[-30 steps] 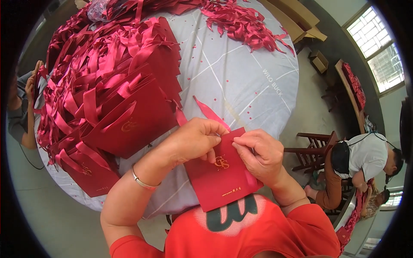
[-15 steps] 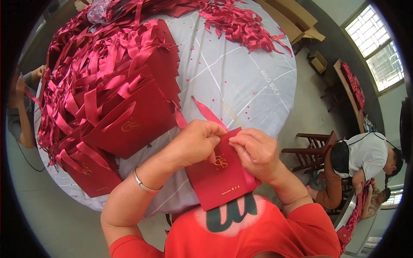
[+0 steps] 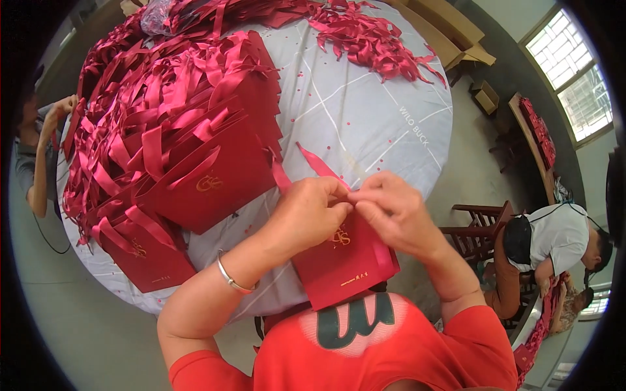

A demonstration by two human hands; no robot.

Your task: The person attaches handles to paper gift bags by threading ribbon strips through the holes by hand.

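A small red paper gift bag (image 3: 345, 274) with gold print lies at the table's near edge, against my shirt. My left hand (image 3: 316, 212) is closed in a pinch at the bag's upper edge. My right hand (image 3: 394, 212) is pinched as well, its fingertips meeting the left ones there. What lies between the right fingertips is hidden. A pink-red ribbon (image 3: 317, 161) runs from the tabletop under my fingers, and another stretch of ribbon hangs along the bag's right side.
A large pile of red gift bags with ribbon handles (image 3: 215, 176) fills the left of the round table (image 3: 339, 85). Loose ribbons (image 3: 372, 42) lie at the far side. Someone's hand (image 3: 62, 107) is at the left edge. A seated person (image 3: 554, 238) works at the right, beside a wooden chair (image 3: 482, 218).
My right hand has moved slightly up and left, so its fingertips now meet those of my left hand at the bag's upper edge. The view has shifted a little.
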